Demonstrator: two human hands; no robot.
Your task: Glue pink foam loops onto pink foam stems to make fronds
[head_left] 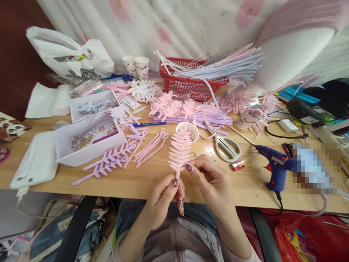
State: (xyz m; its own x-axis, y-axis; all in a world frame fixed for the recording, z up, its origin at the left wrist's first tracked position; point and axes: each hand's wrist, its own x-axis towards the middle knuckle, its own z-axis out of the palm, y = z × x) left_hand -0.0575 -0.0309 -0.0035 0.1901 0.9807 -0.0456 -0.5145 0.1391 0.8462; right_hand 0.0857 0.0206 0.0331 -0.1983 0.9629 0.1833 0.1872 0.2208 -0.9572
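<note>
A pink pipe-cleaner leaf (180,151) with several paired side fronds stands upright between my hands, above the front of the table. My left hand (163,196) pinches its stem at the bottom between thumb and fingers. With thumb and forefinger, my right hand (211,178) grips the lowest frond on the right side. Behind the leaf's top is a white paper cup (195,131), partly hidden. Left of the leaf lie twisted pink pipe cleaners (151,147) and a lilac pipe-cleaner branch (109,160).
Scissors (227,147) and a blue glue gun (275,165) with its cord lie to the right. A red basket (188,85) of pipe cleaners stands behind finished pink leaves (170,105). White boxes (89,147) of beads and a white power bank (36,160) are on the left.
</note>
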